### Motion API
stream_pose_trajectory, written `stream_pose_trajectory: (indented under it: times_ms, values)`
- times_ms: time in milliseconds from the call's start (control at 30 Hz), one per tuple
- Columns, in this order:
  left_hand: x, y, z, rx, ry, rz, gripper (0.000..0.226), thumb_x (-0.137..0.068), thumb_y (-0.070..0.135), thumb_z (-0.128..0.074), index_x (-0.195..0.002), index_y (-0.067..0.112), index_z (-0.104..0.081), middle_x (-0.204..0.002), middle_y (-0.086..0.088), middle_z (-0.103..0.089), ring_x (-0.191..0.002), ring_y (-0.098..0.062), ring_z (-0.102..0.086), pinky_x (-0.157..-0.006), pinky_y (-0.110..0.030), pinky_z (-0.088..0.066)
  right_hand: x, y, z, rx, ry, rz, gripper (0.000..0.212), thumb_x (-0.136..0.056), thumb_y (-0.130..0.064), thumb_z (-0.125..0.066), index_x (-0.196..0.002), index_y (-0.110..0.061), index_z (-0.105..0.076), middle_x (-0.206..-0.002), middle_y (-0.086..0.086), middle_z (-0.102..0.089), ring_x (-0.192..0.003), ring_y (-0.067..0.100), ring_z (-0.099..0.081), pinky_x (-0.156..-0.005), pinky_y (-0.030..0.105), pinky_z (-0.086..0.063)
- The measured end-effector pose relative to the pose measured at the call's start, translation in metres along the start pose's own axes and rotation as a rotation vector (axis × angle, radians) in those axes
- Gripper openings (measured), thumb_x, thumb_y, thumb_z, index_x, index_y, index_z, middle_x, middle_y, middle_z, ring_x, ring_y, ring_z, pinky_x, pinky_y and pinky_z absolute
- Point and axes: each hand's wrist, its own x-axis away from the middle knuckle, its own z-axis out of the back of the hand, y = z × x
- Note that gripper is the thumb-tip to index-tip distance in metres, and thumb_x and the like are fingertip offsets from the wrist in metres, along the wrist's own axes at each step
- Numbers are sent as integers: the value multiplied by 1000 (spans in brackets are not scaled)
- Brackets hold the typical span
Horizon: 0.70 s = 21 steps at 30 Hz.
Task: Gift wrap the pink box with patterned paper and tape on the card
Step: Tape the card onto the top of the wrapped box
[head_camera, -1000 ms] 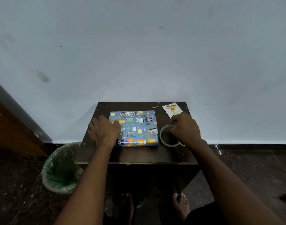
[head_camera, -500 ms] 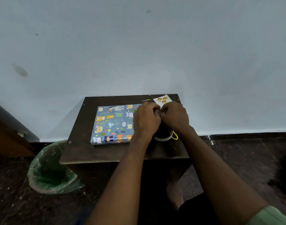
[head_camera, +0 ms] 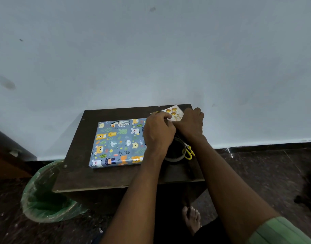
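The box point(head_camera: 118, 142), wrapped in blue animal-print paper, lies flat on the small dark table point(head_camera: 80, 173). The white card point(head_camera: 174, 112) with gold dots lies at the table's back right corner. My left hand point(head_camera: 158, 132) hovers over the box's right edge with its curled fingers at the card's near-left edge. My right hand point(head_camera: 190, 124) curls over the card's right side. Both hands meet at the card, and the fingertips are partly hidden. The tape roll point(head_camera: 175, 156) lies on the table below my wrists.
Yellow-handled scissors point(head_camera: 188, 153) lie right of the tape roll. A bin with a green liner point(head_camera: 43, 196) stands on the floor at the table's left. The wall is directly behind the table. My bare foot point(head_camera: 191, 219) is under the table's front.
My left hand left the box's left side and crossed to the right. Both hands met over the tape roll, then moved back to the card.
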Motion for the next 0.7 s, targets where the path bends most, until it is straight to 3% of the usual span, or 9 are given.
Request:
stream_pose_trajectory:
  times_ms: [167,267,333,467,600,700]
  values:
    - [-2,-7,5,78,-11,-18,26,-95,16,-68,-116,28,-77,-116,6,-67,-107,-13,-66,-85,-37,-59,-3,2,6,-150,-2,-61,73,-66,-25,-90,-127,-11,-54,-130,11,-48,-126,31,-43,-96,41,-48]
    - [-4,-13,10,115,9,-24,29,-95,18,-70,-123,26,-73,-118,5,-64,-106,-15,-68,-88,-40,-60,-2,3,12,-242,118,90,32,-66,-22,-79,-98,-18,-74,-101,3,-67,-101,26,-62,-76,37,-54]
    - [-7,-17,13,118,31,-4,37,-95,22,-71,-132,25,-67,-125,3,-60,-107,-18,-67,-88,-39,-58,2,-3,17,-370,115,125,5,-74,-17,-76,-75,-21,-73,-78,-3,-70,-80,20,-67,-63,30,-48]
    - [-14,-26,28,193,100,30,63,-95,35,-77,-150,24,-49,-141,2,-52,-111,-17,-64,-88,-37,-56,8,-16,25,-731,-32,122,12,-84,-17,-82,-75,-13,-76,-67,-1,-72,-60,9,-63,-56,28,-49]
    - [-21,-38,55,278,156,1,45,-95,43,-78,-134,25,-65,-120,8,-66,-103,-7,-64,-84,-26,-55,17,-29,25,-773,-228,215,11,-89,-15,-81,-93,-5,-81,-75,7,-76,-65,5,-66,-59,22,-50]
    - [-23,-53,78,342,183,62,26,-95,36,-79,-118,23,-73,-90,11,-70,-82,-3,-65,-75,-26,-53,23,-38,16,-767,-375,204,17,-92,-15,-79,-103,-2,-78,-82,13,-76,-62,10,-61,-55,22,-48]
